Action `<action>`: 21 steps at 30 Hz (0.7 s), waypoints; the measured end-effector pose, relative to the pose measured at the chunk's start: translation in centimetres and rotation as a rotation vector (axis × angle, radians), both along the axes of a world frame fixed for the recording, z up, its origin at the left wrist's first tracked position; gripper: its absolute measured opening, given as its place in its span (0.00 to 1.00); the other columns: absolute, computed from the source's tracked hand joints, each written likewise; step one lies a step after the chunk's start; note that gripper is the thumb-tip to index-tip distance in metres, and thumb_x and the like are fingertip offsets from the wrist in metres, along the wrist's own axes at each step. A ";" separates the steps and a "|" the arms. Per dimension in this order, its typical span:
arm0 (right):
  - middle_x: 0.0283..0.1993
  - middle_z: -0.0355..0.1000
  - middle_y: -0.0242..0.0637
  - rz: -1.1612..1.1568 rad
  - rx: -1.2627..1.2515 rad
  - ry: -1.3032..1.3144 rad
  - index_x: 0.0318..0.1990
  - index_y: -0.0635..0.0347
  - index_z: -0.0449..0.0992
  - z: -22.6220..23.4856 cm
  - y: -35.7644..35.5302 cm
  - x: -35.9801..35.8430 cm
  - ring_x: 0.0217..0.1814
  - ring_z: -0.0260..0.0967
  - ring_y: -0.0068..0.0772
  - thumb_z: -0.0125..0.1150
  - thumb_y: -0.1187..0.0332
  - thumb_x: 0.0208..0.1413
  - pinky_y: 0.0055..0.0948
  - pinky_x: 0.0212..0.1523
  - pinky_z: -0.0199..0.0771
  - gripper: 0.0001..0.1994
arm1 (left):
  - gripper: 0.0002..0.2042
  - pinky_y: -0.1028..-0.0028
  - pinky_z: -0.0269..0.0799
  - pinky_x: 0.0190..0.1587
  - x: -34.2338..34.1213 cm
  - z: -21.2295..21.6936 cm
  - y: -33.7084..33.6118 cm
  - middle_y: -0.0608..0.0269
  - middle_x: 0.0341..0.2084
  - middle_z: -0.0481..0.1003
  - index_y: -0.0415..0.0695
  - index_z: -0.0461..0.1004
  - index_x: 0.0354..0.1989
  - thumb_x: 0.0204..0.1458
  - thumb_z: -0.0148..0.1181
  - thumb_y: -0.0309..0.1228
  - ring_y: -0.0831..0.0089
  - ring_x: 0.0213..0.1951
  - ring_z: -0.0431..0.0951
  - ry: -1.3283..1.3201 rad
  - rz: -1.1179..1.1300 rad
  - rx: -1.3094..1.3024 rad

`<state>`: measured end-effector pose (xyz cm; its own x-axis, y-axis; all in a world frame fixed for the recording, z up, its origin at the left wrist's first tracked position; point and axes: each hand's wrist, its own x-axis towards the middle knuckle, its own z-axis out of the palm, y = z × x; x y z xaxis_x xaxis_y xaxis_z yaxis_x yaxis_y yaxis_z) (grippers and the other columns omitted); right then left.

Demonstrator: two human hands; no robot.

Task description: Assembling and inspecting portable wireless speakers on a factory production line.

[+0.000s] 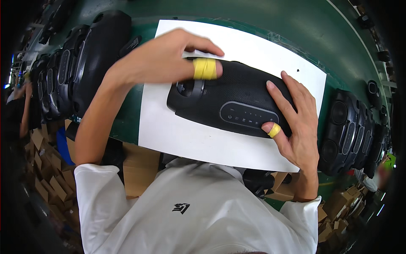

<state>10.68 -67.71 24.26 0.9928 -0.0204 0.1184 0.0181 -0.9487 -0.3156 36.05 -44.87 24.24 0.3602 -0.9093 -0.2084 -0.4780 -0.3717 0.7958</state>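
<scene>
- left forearm [103,106] slants far, wrist [120,75] bent rightward
- left hand [167,59] blurs, thumb [219,69] and forefinger [206,44] parted, pointing right
- right forearm [308,184] rises at the near right
- right hand [302,125] spreads its fingers [280,98] far-left, thumb apart

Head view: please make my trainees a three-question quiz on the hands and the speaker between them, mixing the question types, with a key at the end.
1. True or false: the black speaker between the hands rests directly on the green surface.
2. Multiple choice: what colour is the tape on the thumb of the left hand?
a) blue
b) yellow
c) red
3. Short answer: which hand's thumb is nearer the oval button panel?

Key:
1. False; it lies on a white sheet.
2. b) yellow.
3. The right hand.
</scene>
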 end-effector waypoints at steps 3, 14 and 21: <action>0.79 0.66 0.53 0.040 0.017 0.015 0.73 0.41 0.79 -0.3 -0.5 0.3 0.76 0.63 0.65 0.70 0.43 0.59 0.61 0.76 0.60 0.34 | 0.30 0.65 0.71 0.67 -3.4 -0.5 1.1 0.55 0.57 0.81 0.40 0.77 0.65 0.52 0.79 0.31 0.62 0.60 0.79 -0.015 0.085 -0.063; 0.79 0.65 0.56 0.105 -0.002 0.004 0.76 0.54 0.73 0.2 0.7 0.7 0.80 0.62 0.63 0.68 0.58 0.64 0.66 0.79 0.56 0.33 | 0.26 0.65 0.73 0.67 -3.8 -0.1 0.5 0.55 0.57 0.83 0.41 0.83 0.59 0.48 0.78 0.24 0.60 0.60 0.81 0.038 0.168 -0.093; 0.78 0.66 0.50 0.084 0.012 -0.079 0.75 0.55 0.73 -0.4 0.7 -0.1 0.79 0.63 0.58 0.67 0.61 0.64 0.61 0.79 0.56 0.32 | 0.10 0.61 0.78 0.62 -6.1 -1.1 1.5 0.55 0.47 0.87 0.38 0.88 0.41 0.49 0.75 0.19 0.55 0.59 0.83 -0.406 0.116 -0.431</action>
